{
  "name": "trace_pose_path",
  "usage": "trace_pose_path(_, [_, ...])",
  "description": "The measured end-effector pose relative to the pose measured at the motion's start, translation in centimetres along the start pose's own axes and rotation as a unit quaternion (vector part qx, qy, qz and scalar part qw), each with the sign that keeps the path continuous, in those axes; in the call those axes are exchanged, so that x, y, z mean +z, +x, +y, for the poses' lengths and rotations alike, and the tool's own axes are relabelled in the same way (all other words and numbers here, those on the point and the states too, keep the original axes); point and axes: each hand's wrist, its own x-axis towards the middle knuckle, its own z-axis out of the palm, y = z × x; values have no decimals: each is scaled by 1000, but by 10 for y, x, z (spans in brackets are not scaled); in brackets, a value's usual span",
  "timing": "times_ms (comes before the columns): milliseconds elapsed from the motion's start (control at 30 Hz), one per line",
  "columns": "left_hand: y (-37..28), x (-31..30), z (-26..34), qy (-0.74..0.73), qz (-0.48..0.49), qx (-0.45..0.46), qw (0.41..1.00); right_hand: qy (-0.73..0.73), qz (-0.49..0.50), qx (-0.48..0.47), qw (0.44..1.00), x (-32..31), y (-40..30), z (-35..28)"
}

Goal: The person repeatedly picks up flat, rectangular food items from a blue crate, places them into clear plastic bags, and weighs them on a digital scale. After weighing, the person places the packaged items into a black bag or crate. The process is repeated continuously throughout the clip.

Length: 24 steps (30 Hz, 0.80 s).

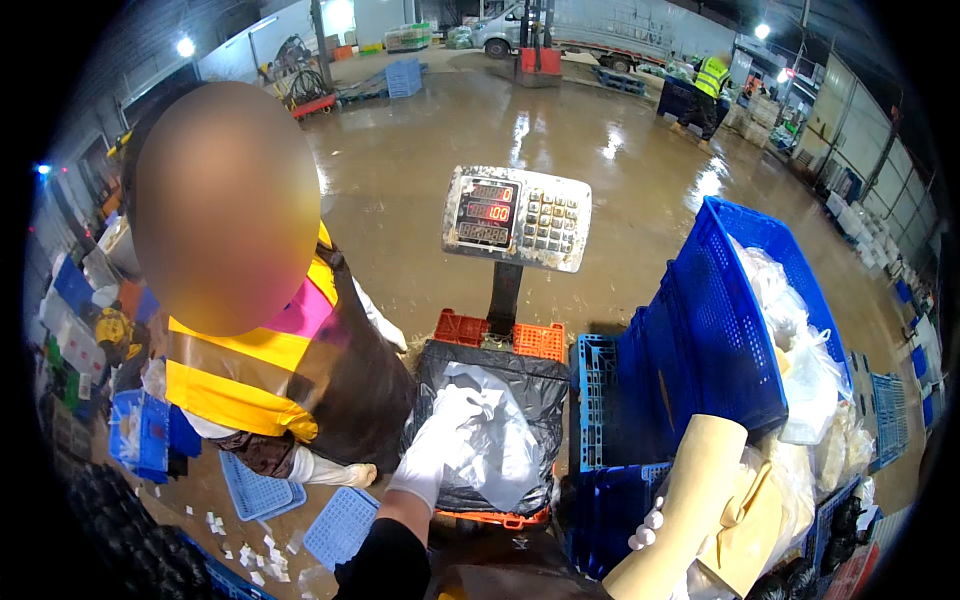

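My left hand [454,420], in a white glove, has its fingers closed on a white plastic bag [502,457]. That bag lies on black plastic sheeting [551,405] over an orange crate [517,519] in front of me. Behind the crate stands a weighing scale's display [516,217] on a post, with red lit digits. At the lower right a tan paper roll [686,495] leans upright at a tilt. White fingertips of my right hand [647,531] wrap its left side; the rest of that hand is mostly hidden behind the roll.
At my left stands a person [300,375] in a yellow vest and dark apron. Stacked blue crates [705,337], the top one holding plastic bags [806,360], rise on the right. Blue trays [341,529] and paper scraps lie on the wet floor. Another person [709,82] works far back.
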Motion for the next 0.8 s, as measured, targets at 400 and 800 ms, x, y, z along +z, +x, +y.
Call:
trace_pose_path(400, [-99,-44,122,-491,-190,106,843,-126,100,187,969,-2,109,10])
trace_pose_path(800, [-147,-130,25,-185,205,-169,946,-75,55,188,978,13,136,2])
